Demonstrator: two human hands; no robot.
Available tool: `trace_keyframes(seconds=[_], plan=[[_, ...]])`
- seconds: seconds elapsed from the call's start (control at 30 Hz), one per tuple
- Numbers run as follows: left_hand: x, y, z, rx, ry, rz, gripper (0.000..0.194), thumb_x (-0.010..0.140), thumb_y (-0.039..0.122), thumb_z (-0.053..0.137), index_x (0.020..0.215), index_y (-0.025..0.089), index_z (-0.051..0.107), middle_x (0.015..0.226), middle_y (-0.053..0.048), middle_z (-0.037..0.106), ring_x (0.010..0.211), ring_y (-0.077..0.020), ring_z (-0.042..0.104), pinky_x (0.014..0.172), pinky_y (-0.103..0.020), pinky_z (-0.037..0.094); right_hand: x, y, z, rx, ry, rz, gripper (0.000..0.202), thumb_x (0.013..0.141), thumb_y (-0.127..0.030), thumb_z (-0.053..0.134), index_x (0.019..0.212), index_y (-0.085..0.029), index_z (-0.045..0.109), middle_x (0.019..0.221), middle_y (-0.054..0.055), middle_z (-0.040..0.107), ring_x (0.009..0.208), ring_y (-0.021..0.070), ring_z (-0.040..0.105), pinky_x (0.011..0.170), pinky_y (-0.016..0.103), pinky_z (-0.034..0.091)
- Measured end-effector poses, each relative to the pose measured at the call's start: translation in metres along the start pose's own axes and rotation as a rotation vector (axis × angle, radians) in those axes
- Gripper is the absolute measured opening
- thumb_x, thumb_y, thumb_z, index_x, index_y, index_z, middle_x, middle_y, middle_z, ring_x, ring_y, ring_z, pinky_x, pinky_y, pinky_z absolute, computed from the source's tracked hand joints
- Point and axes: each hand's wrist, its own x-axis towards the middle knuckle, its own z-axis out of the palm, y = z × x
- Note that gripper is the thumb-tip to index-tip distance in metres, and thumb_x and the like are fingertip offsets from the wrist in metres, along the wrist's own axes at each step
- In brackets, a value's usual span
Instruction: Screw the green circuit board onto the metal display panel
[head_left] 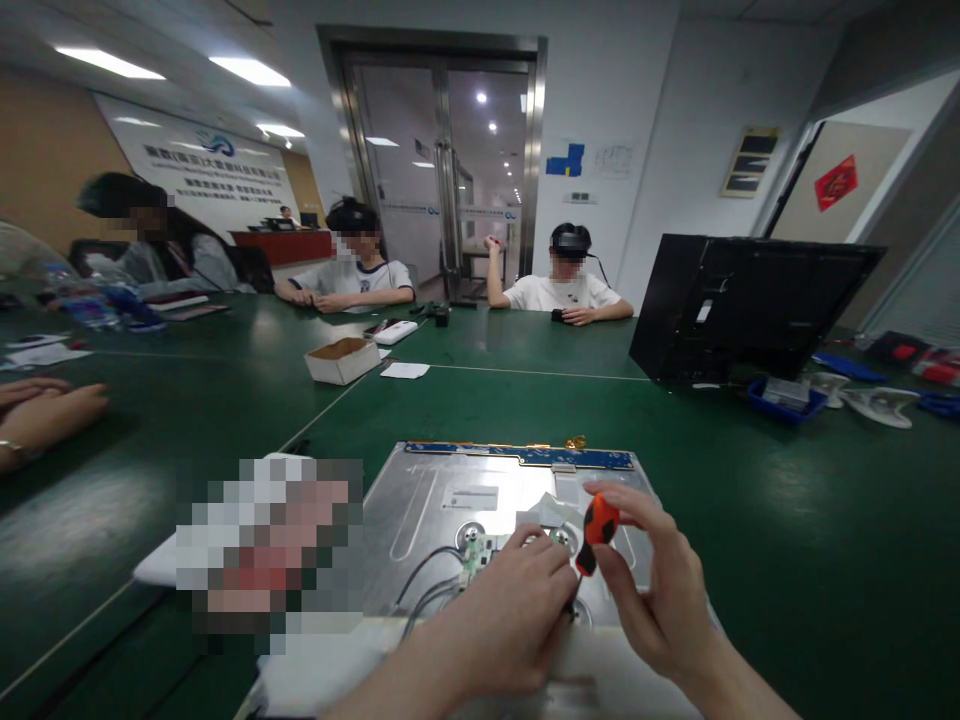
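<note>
A flat metal display panel (420,490) lies in front of me, with a narrow blue circuit strip (480,453) along its far edge. My right hand (671,585) pinches the orange and black handle of a screwdriver (601,520), tilted with its shaft pointing down to the panel. Close beside the shaft, my left hand (510,610) rests with curled fingers over a small green circuit board (477,548). Its fingertips are turned away, so what they grip is hidden. Dark cables (427,560) run leftward from the green board.
A blurred-out item (277,530) lies left of the panel. Beyond stand an open white box (343,362) and a black monitor (750,310). A blue tray (786,400) sits at right. Several people sit around the green table (525,400); another person's hands (56,405) rest at left.
</note>
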Motion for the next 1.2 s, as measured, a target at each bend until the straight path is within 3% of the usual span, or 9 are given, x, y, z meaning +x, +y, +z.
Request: trace_keyframes(seconds=[0.2, 0.53, 0.63, 0.83, 1.0, 1.2], plan=[[0.0, 0.0, -0.001, -0.005, -0.016, -0.006, 0.024, 0.082, 0.018, 0.059, 0.106, 0.019, 0.057, 0.109, -0.009, 0.064, 0.104, -0.0283, 0.058, 0.104, -0.046, 0.032, -0.005, 0.005, 0.006, 0.053, 0.097, 0.058, 0.051, 0.083, -0.006, 0.061, 0.128, -0.021, 0.041, 0.109, 0.008, 0.062, 0.097, 0.0199, 0.065, 0.08, 0.035, 0.056], [0.001, 0.003, -0.004, -0.01, 0.001, -0.023, 0.014, 0.082, 0.017, 0.057, 0.096, 0.017, 0.058, 0.103, -0.008, 0.064, 0.098, -0.0259, 0.059, 0.101, -0.043, 0.036, 0.003, 0.002, -0.004, -0.047, 0.0, 0.026, 0.041, 0.089, -0.007, 0.047, 0.128, -0.017, 0.047, 0.112, 0.012, 0.061, 0.105, 0.0219, 0.061, 0.079, 0.034, 0.056], [0.001, 0.003, -0.004, -0.008, -0.009, -0.029, 0.018, 0.081, 0.017, 0.058, 0.099, 0.017, 0.058, 0.106, -0.009, 0.063, 0.101, -0.0267, 0.059, 0.102, -0.044, 0.036, 0.003, 0.002, -0.003, -0.047, -0.01, 0.038, 0.04, 0.09, -0.01, 0.049, 0.13, -0.017, 0.045, 0.106, 0.01, 0.065, 0.094, 0.02, 0.065, 0.074, 0.032, 0.057], [0.0, 0.002, -0.001, -0.004, -0.004, -0.031, 0.012, 0.081, 0.019, 0.058, 0.092, 0.018, 0.057, 0.104, -0.008, 0.064, 0.101, -0.0259, 0.058, 0.106, -0.044, 0.033, 0.003, 0.007, 0.001, -0.074, 0.098, 0.097, 0.035, 0.087, -0.017, 0.063, 0.118, -0.021, 0.047, 0.09, 0.004, 0.065, 0.076, 0.0171, 0.067, 0.065, 0.028, 0.058], [0.0, 0.003, -0.001, 0.006, 0.009, -0.045, 0.012, 0.08, 0.018, 0.057, 0.093, 0.017, 0.058, 0.103, -0.008, 0.064, 0.099, -0.0254, 0.058, 0.106, -0.044, 0.033, 0.008, 0.004, -0.001, -0.093, 0.074, 0.095, 0.034, 0.088, -0.013, 0.058, 0.12, -0.02, 0.049, 0.101, 0.008, 0.062, 0.086, 0.018, 0.064, 0.066, 0.029, 0.058], [0.001, 0.004, -0.005, 0.002, -0.017, -0.042, 0.014, 0.08, 0.017, 0.058, 0.094, 0.016, 0.059, 0.105, -0.009, 0.064, 0.102, -0.0261, 0.059, 0.108, -0.044, 0.03, 0.008, 0.0, -0.004, -0.099, -0.004, 0.065, 0.044, 0.09, -0.007, 0.048, 0.132, -0.02, 0.05, 0.114, 0.011, 0.062, 0.101, 0.0211, 0.062, 0.079, 0.034, 0.057]])
